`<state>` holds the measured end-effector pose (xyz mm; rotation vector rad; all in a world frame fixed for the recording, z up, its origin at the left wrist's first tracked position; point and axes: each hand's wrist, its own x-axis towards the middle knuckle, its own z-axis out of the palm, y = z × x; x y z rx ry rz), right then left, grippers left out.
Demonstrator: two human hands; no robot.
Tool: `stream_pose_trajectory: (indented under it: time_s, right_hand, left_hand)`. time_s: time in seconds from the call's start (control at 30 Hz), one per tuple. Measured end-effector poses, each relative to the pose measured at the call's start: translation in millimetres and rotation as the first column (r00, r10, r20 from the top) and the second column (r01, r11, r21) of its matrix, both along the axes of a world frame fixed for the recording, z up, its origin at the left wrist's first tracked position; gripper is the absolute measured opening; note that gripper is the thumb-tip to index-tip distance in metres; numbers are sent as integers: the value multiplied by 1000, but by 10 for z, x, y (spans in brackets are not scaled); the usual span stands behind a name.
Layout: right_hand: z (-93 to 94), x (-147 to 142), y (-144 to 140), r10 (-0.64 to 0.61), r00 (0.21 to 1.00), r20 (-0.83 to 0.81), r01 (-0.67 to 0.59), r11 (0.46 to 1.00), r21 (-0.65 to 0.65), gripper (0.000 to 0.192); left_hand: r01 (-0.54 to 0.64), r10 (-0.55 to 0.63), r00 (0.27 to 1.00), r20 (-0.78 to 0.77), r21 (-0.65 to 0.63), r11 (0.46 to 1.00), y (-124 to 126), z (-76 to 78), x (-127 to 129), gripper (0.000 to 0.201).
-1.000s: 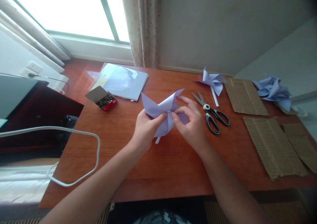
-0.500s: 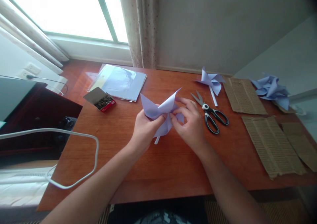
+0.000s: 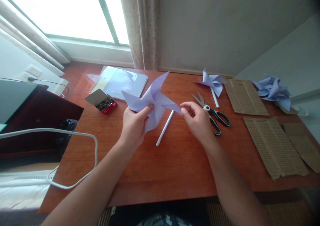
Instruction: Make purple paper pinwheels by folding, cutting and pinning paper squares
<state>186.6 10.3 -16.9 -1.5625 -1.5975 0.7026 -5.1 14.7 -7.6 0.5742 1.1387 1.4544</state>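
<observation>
"While the left hand (image 3: 133, 125) pinches the pinwheel (image 3: 158, 107), thumb over its middle, what is the right hand (image 3: 197, 119) doing?"

"Its fingers are curled at the tip of one blade (image 3: 171, 104). I can't tell whether they grip the paper or only brush it."

"And where's that, reckoned from the scissors (image 3: 207, 108)?"

"Left of them, above the table (image 3: 140, 182). The stick (image 3: 165, 128) lies left of them too, its far end hidden by the blade."

"What might go wrong?"

"If the thumb slackened, I'd expect the curled paper to spring open, unless something fastens the middle; the thumb may hide that. A sharp tug could crease or tear the tip."

"The right hand overlaps the scissors' handles."

"From this angle, yes. A careless sweep back might knock them."

"Farther out?"

"Well left of the scissors stands the open box (image 3: 110, 109); a bump could scatter its small contents. Just beyond them lies the second pinwheel (image 3: 214, 81), and to their right, cardboard (image 3: 246, 98)."
</observation>
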Motion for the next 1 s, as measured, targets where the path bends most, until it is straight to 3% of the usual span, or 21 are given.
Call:
stream_pose_trajectory:
  time_s: [0.07, 0.2, 0.33, 0.4, 0.5, 0.57, 0.63, 0.7, 0.8, 1.0]
  right_hand:
    - [-29, -83, -20, 58, 979, 197, -51, 998, -39, 24]
    - [-99, -277, -75, 147, 864, 482, -103, 988, -117, 20]
    - [-91, -278, -89, 108, 754, 648, -28, 991, -133, 8]
    - [-48, -211, -89, 119, 757, 643, -37, 989, -140, 10]
    - [64, -103, -109, 301, 856, 420, -215, 946, -241, 15]
    - [156, -63, -143, 496, 859, 129, -439, 842, -313, 11]
    - [235, -62, -182, 571, 805, -163, -591, 741, -318, 13]
    - [270, -92, -214, 504, 749, -429, -645, 702, -302, 13]
    - [229, -152, -224, 305, 659, -688, -619, 739, -266, 12]
    - [125, -191, -170, 83, 552, -830, -526, 807, -269, 13]
  left_hand:
    - [-44, 44, 999, 5, 12, 999, 21, 37, -10, 27]
    - [-104, 103, 995, 9, 84, 991, 47, 80, -9, 29]
    - [-142, 149, 987, -57, 116, 983, 50, 39, -24, 29]
    - [-137, 148, 984, -99, 111, 984, 50, -2, -36, 30]
    - [-154, 169, 975, -143, 107, 982, 58, -47, -52, 32]
    - [-175, 190, 969, -161, 100, 979, 65, -55, -56, 34]
    - [-172, 186, 967, -173, 90, 981, 62, -50, -47, 35]
    - [-154, 167, 965, -203, 80, 985, 43, -41, -25, 34]
    - [-111, 124, 955, -268, 65, 992, -16, -39, 23, 29]
    - [13, 10, 935, -356, 62, 998, -129, -49, 88, 25]
